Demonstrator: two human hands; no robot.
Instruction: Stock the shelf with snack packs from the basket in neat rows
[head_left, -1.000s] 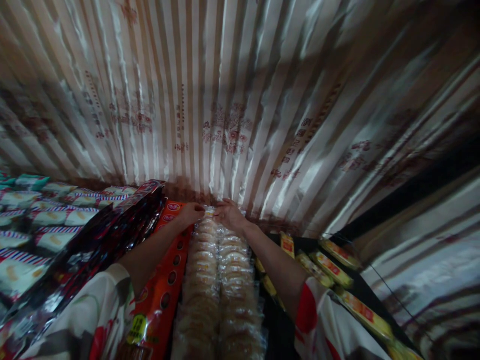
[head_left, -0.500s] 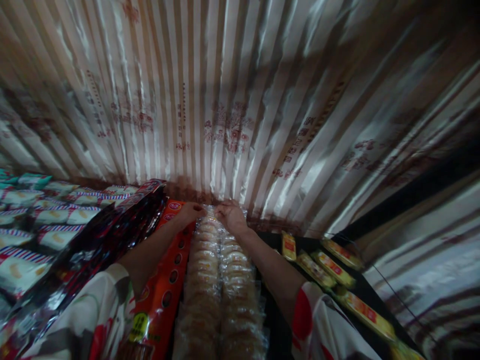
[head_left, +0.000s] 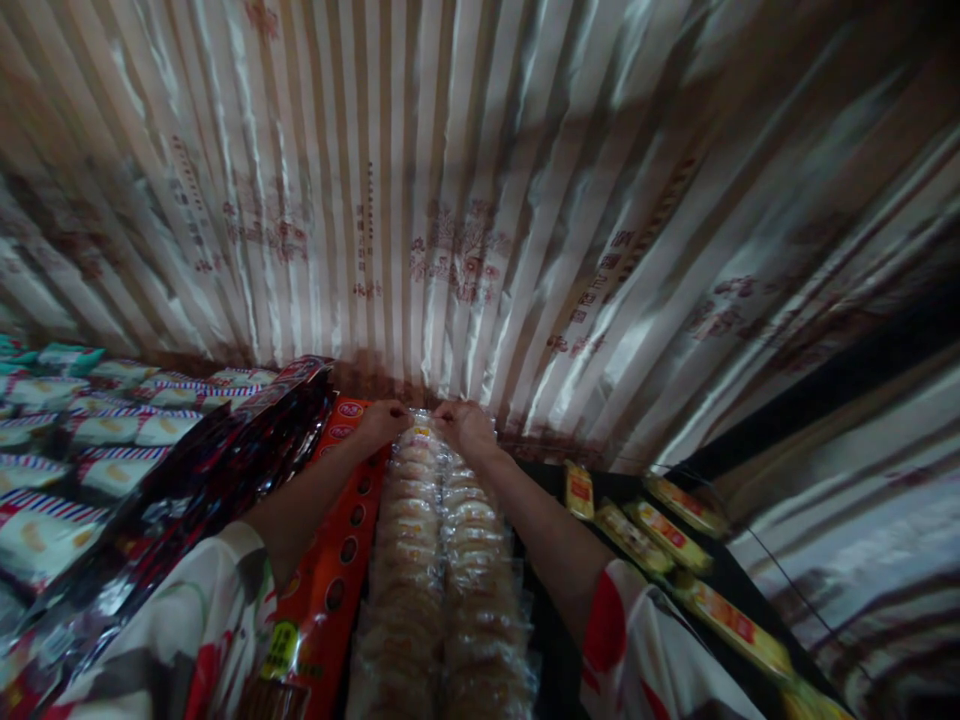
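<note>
Two long rows of round cakes in clear plastic wrap (head_left: 439, 560) run away from me toward a striped curtain. My left hand (head_left: 382, 422) and my right hand (head_left: 466, 426) are both closed on the far end of this clear-wrapped pack, left hand at its left corner, right hand at its right corner. The fingers pinch the plastic close to the curtain's foot.
An orange snack pack (head_left: 330, 560) lies left of the cakes, then dark shiny bags (head_left: 202, 500) and white packets with striped edges (head_left: 97, 440). Yellow wrapped bars (head_left: 660, 540) sit on a dark surface at right. The striped satin curtain (head_left: 465, 200) fills the back.
My right hand has drawn slightly left and closed more tightly on the pack's far end. The left hand has hardly moved.
</note>
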